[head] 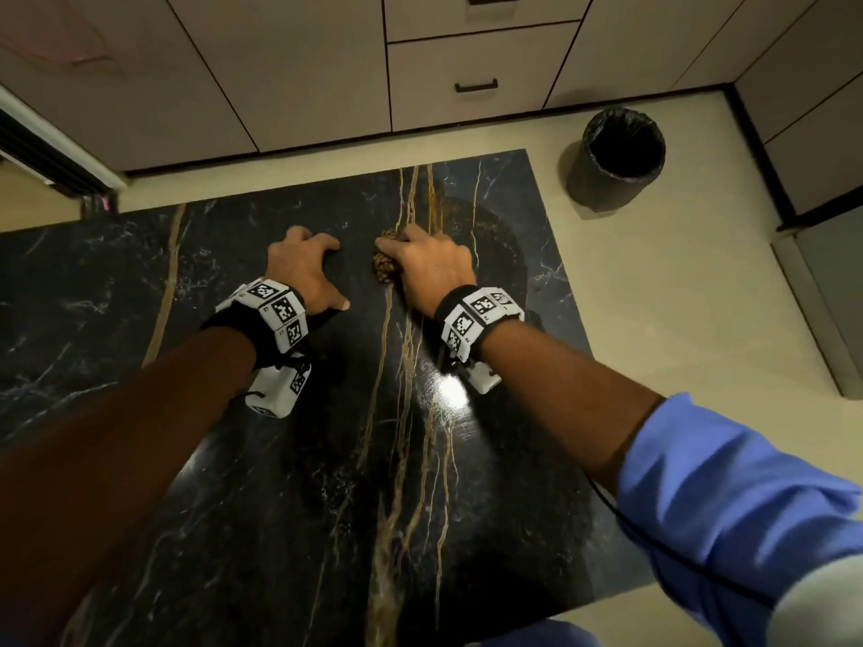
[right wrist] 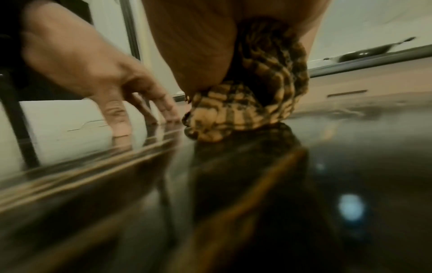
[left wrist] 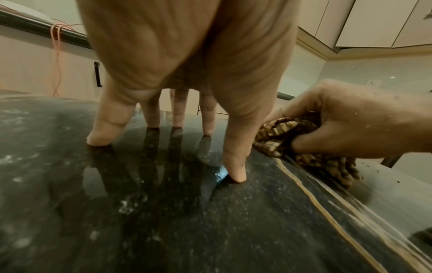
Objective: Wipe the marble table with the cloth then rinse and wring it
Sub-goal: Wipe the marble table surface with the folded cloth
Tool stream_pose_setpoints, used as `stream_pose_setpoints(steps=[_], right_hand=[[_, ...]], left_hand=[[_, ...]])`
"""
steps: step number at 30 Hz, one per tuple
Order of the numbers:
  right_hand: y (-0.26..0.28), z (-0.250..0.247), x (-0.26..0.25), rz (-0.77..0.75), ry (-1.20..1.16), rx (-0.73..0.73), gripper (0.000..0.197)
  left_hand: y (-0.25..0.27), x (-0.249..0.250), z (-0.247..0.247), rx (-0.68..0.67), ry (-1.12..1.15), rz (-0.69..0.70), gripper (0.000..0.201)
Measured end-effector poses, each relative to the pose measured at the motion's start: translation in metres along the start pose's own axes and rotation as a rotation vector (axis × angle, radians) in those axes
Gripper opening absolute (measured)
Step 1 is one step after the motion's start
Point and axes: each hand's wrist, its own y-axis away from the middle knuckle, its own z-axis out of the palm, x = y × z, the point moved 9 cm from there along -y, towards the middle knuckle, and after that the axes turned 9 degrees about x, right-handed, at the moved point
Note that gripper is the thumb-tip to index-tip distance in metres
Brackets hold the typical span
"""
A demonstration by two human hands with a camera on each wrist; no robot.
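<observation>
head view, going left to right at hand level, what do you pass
left hand with fingertips spread on the black gold-veined marble table → bunched brown checked cloth → right hand gripping it → black-lined round bin

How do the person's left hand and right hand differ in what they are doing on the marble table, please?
The left hand holds nothing; the right hand grips a bunched checked cloth. The left hand's spread fingertips touch the marble table; the right hand presses the cloth onto it. Both wear tagged wrist bands.
</observation>
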Motion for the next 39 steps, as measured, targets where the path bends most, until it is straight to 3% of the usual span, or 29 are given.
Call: stream_pose_setpoints(steps=[4, 7, 12, 15, 18, 21, 26, 29, 31, 36, 39], right_hand=[[-0.009, -0.025, 0.079, 0.238, 0.011, 0.072, 0.038], [-0.009, -0.038, 0.107, 0.3, 0.012, 0.1, 0.034], [-0.009, -0.039, 0.031, 0.126, -0.145, 0.189, 0.034], [-0.019, -0.016, -0.022, 0.007, -0.132, 0.117, 0.035], [-0.027, 0.0, -0.029, -0.015, -0.057, 0.038, 0.034], [-0.041, -0.007, 0.006, 0.066, -0.022, 0.073, 0.034], [-0.056, -0.031, 0.1, 0.334, 0.044, 0.084, 0.025], [-0.056, -0.035, 0.116, 0.386, 0.012, 0.055, 0.033], [-0.058, -0.033, 0.096, 0.332, -0.031, 0.059, 0.036], [-0.066, -0.005, -0.009, -0.026, -0.105, -0.057, 0.053], [-0.076, 0.006, -0.021, -0.091, -0.041, -0.112, 0.047]], left_hand=[[-0.001, 0.002, -0.001, -0.029, -0.037, 0.014, 0.087], [-0.002, 0.006, -0.001, -0.054, -0.078, 0.023, 0.087], [-0.006, 0.005, -0.001, -0.079, -0.077, -0.007, 0.091], [-0.007, 0.005, -0.002, -0.085, -0.098, -0.007, 0.092], [-0.008, 0.004, -0.001, -0.09, -0.106, -0.008, 0.093], [-0.008, 0.002, 0.002, -0.107, -0.078, -0.013, 0.092], [-0.008, 0.001, 0.003, -0.118, -0.086, -0.003, 0.097], [-0.01, 0.002, 0.002, -0.113, -0.124, 0.014, 0.103], [-0.012, 0.003, 0.002, -0.128, -0.155, 0.021, 0.112], [-0.019, 0.006, 0.0, -0.158, -0.256, 0.034, 0.128], [-0.027, 0.003, 0.004, -0.172, -0.293, 0.04, 0.134]])
